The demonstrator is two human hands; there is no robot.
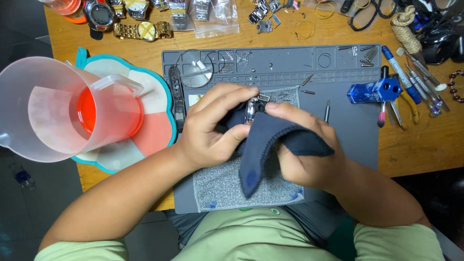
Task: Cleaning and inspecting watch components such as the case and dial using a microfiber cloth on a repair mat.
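At the far left of the frame a clear plastic jug (58, 113) is standing on a flower-shaped mat (154, 121), an orange disc showing through its base. Up in the upper left, a gold watch (143, 31) and a dark digital watch (99, 16) are lying on the wooden bench (415, 145). Moving right, a black strap (178, 99) is lying along the left edge of the grey work mat (353, 130), just beside a round glass lens (195, 69) sitting over the mat's tray compartments.

Centre frame now: the left hand (210, 128) is gripping a silver watch case (251, 108), fingers curled over the top and thumb pressing from below. The case is sitting between the two hands, above a grey towel (222, 186) spread on the work mat. The right hand (302, 145) is clenching a dark blue cloth (270, 140), its fingertips pressing the cloth against the case, with a loose fold hanging down over the towel.

Further right, a thin screwdriver (327, 110) is lying on the work mat near the right hand. Beyond it a blue tool block (374, 91) is sitting at the mat's right edge, and a spread of pens and hand tools (420, 79) is lying on the bench. In the upper right a coil of rope (405, 30) is resting by some dark gear.
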